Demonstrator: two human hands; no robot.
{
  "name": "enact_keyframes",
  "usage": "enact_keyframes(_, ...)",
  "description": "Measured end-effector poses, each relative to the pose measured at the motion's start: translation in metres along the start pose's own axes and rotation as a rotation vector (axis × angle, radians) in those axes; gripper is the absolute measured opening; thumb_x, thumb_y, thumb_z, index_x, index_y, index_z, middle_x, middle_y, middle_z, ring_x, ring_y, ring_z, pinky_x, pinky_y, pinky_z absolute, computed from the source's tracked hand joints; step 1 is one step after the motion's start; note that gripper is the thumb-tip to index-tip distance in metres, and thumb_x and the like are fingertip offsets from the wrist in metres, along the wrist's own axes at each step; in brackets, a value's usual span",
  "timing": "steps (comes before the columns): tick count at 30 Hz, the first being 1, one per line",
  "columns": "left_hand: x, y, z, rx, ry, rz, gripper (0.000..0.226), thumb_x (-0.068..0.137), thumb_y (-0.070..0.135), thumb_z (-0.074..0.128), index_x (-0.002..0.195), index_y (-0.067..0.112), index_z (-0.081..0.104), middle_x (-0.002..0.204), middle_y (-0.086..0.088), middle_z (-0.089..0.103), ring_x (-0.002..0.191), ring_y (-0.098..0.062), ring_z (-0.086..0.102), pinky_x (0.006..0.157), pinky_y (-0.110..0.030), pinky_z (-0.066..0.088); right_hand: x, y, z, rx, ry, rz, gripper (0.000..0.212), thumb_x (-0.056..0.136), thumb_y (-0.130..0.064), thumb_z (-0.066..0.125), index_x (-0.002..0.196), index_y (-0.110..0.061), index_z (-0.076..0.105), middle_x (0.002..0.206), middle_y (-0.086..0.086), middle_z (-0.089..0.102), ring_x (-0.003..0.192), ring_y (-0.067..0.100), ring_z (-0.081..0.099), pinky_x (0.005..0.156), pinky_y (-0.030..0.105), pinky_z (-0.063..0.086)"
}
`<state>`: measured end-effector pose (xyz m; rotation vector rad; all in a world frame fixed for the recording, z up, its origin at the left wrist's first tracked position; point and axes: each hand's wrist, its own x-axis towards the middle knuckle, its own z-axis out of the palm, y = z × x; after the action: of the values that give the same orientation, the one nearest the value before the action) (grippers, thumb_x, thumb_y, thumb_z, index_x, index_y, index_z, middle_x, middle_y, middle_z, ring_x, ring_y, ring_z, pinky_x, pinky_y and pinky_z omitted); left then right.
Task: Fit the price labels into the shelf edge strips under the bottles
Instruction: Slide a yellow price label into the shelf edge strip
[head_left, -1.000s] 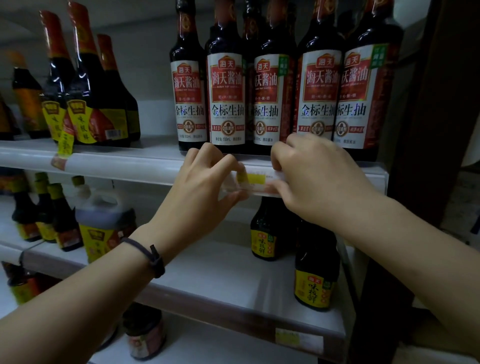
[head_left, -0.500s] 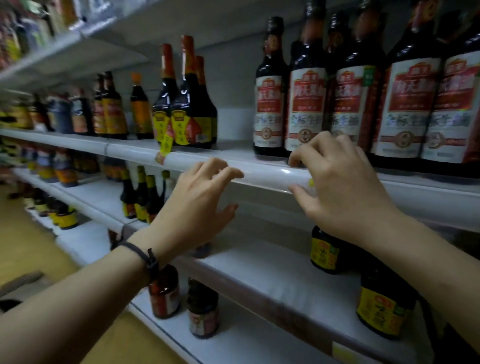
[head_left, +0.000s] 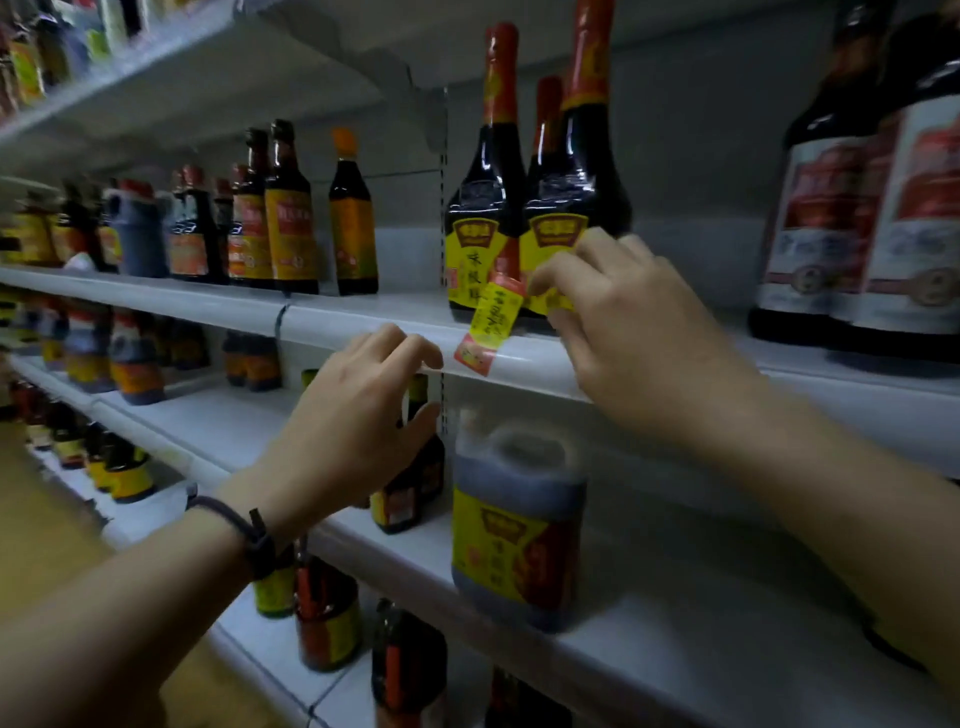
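Observation:
A yellow and red price label (head_left: 493, 318) hangs crooked over the white shelf edge strip (head_left: 358, 332), in front of two dark bottles with yellow labels (head_left: 519, 208). My right hand (head_left: 628, 332) reaches in from the right, and its thumb and forefinger pinch the label's upper right corner. My left hand (head_left: 358, 415), with a dark band on the wrist, is just left of the label. Its curled fingertips rest on the strip's lower edge and hold nothing.
Tall bottles with white and red labels (head_left: 883, 223) stand at the right on the same shelf, and smaller bottles (head_left: 280, 223) at the left. A big jug (head_left: 519, 525) and small bottles fill the shelf below. The aisle floor (head_left: 41, 530) lies at lower left.
The view and both hands have moved left along the shelf, away from the white-labelled bottles. My right hand has gone from the strip there to the hanging crooked label.

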<state>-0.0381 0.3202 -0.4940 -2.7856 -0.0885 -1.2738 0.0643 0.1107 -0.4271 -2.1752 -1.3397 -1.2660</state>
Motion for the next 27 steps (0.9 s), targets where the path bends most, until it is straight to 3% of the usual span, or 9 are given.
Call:
enact_keyframes(4, 0.034, -0.055, 0.036, -0.125, 0.042, 0.115, 0.031, 0.087, 0.03, 0.066, 0.114, 0.016, 0.058, 0.112, -0.004, 0.056, 0.101, -0.025, 0.052, 0.08, -0.033, 0.044, 0.071, -0.01, 0.031, -0.19, -0.095, -0.095, 0.028, 0.089, -0.008, 0.065, 0.115, -0.015, 0.066, 0.111, 0.012, 0.059, 0.095, 0.037, 0.05, 0.081, 0.053, 0.048)
enact_keyframes(7, 0.052, -0.072, 0.051, -0.23, 0.112, 0.198, 0.029, 0.089, 0.035, 0.065, 0.107, 0.013, 0.058, 0.105, -0.002, 0.054, 0.093, -0.022, 0.048, 0.077, -0.032, 0.041, 0.11, -0.016, 0.039, -0.288, -0.276, -0.212, 0.033, 0.087, -0.006, 0.066, 0.115, -0.023, 0.069, 0.113, 0.005, 0.058, 0.094, 0.029, 0.046, 0.081, 0.052, 0.048)
enact_keyframes(10, 0.062, -0.068, 0.054, -0.274, 0.15, 0.247, 0.038, 0.09, 0.046, 0.065, 0.104, 0.011, 0.059, 0.099, -0.002, 0.054, 0.087, -0.021, 0.045, 0.075, -0.029, 0.036, 0.124, -0.022, 0.038, -0.338, -0.457, -0.229, 0.026, 0.09, -0.018, 0.065, 0.112, -0.032, 0.071, 0.104, -0.004, 0.047, 0.09, 0.022, 0.038, 0.081, 0.046, 0.046)
enact_keyframes(14, 0.074, -0.064, 0.056, -0.306, 0.139, 0.275, 0.048, 0.086, 0.057, 0.063, 0.099, 0.011, 0.06, 0.097, -0.007, 0.055, 0.087, -0.027, 0.047, 0.073, -0.041, 0.041, 0.128, -0.026, 0.041, -0.382, -0.573, -0.246, 0.019, 0.087, -0.031, 0.067, 0.105, -0.036, 0.069, 0.099, -0.007, 0.033, 0.09, 0.018, 0.029, 0.077, 0.039, 0.039)
enact_keyframes(23, 0.073, -0.065, 0.054, -0.318, 0.139, 0.278, 0.055, 0.08, 0.068, 0.062, 0.098, 0.017, 0.057, 0.094, -0.001, 0.053, 0.086, -0.023, 0.047, 0.073, -0.042, 0.043, 0.115, -0.031, 0.038, -0.458, -0.55, -0.21, 0.008, 0.086, -0.025, 0.068, 0.094, -0.027, 0.069, 0.101, -0.005, 0.039, 0.09, 0.018, 0.031, 0.074, 0.033, 0.029)
enact_keyframes(27, 0.076, -0.064, 0.054, -0.297, 0.117, 0.256, 0.058, 0.078, 0.074, 0.057, 0.097, 0.02, 0.055, 0.094, 0.002, 0.052, 0.087, -0.022, 0.046, 0.073, -0.042, 0.043, 0.107, -0.035, 0.036, -0.418, -0.481, -0.168, 0.007, 0.089, -0.012, 0.063, 0.093, -0.017, 0.066, 0.098, -0.001, 0.049, 0.093, 0.022, 0.041, 0.071, 0.033, 0.031)
